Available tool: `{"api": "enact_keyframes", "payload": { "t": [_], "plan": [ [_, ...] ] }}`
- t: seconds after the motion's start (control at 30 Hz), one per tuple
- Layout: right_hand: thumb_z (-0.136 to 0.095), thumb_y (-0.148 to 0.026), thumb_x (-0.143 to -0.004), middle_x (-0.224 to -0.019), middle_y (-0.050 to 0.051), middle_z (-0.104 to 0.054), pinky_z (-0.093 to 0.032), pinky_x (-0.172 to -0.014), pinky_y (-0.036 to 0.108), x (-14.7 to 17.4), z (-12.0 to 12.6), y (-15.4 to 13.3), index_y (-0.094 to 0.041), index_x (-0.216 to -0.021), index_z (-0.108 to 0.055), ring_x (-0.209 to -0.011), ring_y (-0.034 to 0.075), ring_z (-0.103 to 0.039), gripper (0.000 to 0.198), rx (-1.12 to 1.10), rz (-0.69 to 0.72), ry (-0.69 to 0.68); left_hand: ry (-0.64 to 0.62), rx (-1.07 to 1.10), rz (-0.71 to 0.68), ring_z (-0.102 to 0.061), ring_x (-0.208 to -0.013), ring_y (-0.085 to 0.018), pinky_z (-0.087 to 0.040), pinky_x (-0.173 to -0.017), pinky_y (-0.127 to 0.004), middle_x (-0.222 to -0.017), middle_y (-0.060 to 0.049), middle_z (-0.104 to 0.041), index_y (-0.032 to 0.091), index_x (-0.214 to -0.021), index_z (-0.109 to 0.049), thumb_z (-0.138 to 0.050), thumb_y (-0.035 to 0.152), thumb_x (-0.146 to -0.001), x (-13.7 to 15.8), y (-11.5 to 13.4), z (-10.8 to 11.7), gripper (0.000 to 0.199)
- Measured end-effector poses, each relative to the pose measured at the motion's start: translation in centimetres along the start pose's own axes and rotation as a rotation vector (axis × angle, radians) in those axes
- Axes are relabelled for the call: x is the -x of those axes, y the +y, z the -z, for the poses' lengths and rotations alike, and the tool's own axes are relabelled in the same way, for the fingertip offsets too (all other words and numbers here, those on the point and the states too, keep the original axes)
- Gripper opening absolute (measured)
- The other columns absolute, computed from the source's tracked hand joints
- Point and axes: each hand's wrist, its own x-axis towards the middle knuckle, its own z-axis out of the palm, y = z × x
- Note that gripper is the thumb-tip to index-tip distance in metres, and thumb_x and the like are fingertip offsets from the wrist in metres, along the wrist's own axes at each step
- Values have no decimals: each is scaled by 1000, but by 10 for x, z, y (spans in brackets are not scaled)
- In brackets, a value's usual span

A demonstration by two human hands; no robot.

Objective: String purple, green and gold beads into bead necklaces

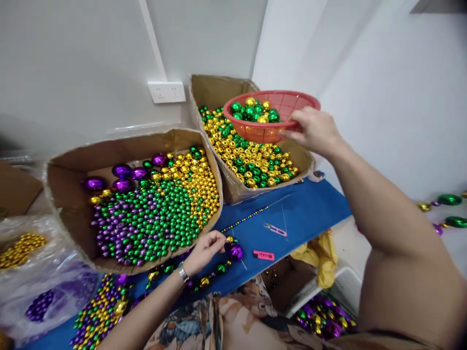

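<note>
1. Gripping the near right rim of a red plastic basket [251,132], the right hand [312,127] sits toward 2 o'clock from the middle of the view, thumb and fingers closed on the edge.
2. The basket, toward 1 o'clock, is held up over the rear cardboard box [237,183] and carries shiny green balls [249,113] and gold balls [250,101].
3. Below it, that box is heaped with loose gold and green beads [251,158].
4. Toward 7 o'clock, the left hand [207,247] has its fingers curled together just beside a large-bead strand [236,251]; the fingertips are small in view, so I cannot tell whether they grasp its thread.
5. At 9 o'clock stands the front cardboard box [75,231], beside the rear one, with purple, green and gold beads [156,214] sorted roughly by colour and large purple balls [122,170] toward its back.
6. A thin strand of small beads [248,218] lies at 5 o'clock on the blue bench [314,201].
7. Pink-handled snips [279,231] rest between 4 and 5 o'clock, with a pink item with a black end [264,255] near them at 5 o'clock.
8. A clear plastic bag [22,291] fills 8 o'clock, gold and purple beads showing through it.
</note>
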Motion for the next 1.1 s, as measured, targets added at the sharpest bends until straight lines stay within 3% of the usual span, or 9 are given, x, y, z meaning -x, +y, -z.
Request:
{"api": "enact_keyframes", "payload": {
  "t": [0.17, 0.33, 0.5, 0.7, 0.9, 1.1],
  "plan": [
    [-46, -67, -87, -104, 12, -62, -45, -80, 38, 11, 60, -36, -22, -112, -60, -100, 28, -56, 53, -59, 78, 75, 38, 0, -32, -54, -66, -11, -42, -69, -24, -68, 0, -60, 14, -84, -60, -58, 48, -88, 6, 1, 2, 35],
    [-53, -72, -81, -76, 4, -62, -44, -67, 32, 22, 77, -83, -20, -92, -63, -71, 18, -58, 54, -304, 225, 246, 45, 47, -26, -55, -63, -11, -42, -65, -24, -66, 0, -60, 14, -79, -59, -62, 55, -82, 13, 2, 3, 42],
    [-63, -64, -79, -67, -1, -57, -40, -59, 27, 23, 68, -133, -20, -87, -62, -64, 13, -52, 45, -609, 338, 119, 69, 84, -30, -55, -62, -12, -42, -64, -24, -65, 0, -60, 14, -81, -59, -64, 58, -80, 17, -1, 8, 44],
    [-63, -62, -79, -79, 1, -58, -44, -61, 26, -6, 43, -174, -19, -93, -60, -73, 13, -52, 45, -909, 350, -113, 83, 69, -50, -55, -64, -12, -43, -68, -24, -66, 0, -61, 14, -82, -61, -62, 55, -82, 18, 0, 15, 42],
    [-65, -66, -76, -77, 0, -59, -43, -47, 20, -44, 17, -187, -20, -100, -57, -58, 8, -51, 52, -1166, 192, -338, 90, 68, -41, -55, -64, -12, -42, -67, -24, -65, 0, -61, 14, -82, -62, -63, 55, -82, 15, 0, 20, 41],
    [-70, -65, -72, -68, -2, -58, -39, -38, 19, -69, 4, -187, -21, -96, -58, -49, 7, -48, 52, -1283, 78, -358, 86, 112, -50, -55, -63, -12, -43, -66, -24, -65, 0, -61, 14, -82, -61, -64, 56, -81, 12, -3, 23, 43]
  ]
}}
